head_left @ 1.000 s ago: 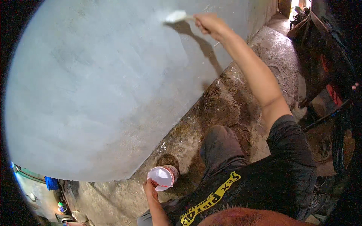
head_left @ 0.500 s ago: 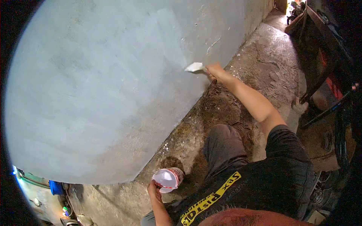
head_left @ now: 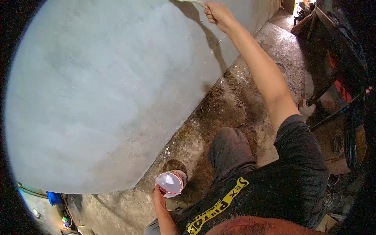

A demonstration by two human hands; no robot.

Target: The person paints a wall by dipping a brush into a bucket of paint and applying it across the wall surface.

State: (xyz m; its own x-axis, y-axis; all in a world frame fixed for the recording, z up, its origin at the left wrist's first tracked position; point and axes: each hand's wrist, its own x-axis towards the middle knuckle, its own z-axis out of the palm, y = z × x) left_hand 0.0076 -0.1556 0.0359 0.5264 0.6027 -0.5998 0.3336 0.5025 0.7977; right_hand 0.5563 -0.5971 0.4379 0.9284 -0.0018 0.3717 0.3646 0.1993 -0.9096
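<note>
My right hand is closed round the handle of a paintbrush, raised far out at the top edge of the view. Only part of the brush shows; its bristle end runs out of the picture beside the wall. A pale bluish-white wall fills the left side, with patchy wet-looking paint and grey bare areas near its foot. Low in the middle, my left hand grips the rim of a small white bucket with red markings. White paint shows inside it. The bucket is tilted toward me.
A rough, paint-speckled floor runs along the wall's foot. Dark clutter with bars and a hanging cable stands at the right. A blue container is at the lower left. My bent knee is close to the bucket.
My right hand has swung the paintbrush up and away along the wall, and the arm is straighter. The left hand still holds the bucket, in nearly the same place.
</note>
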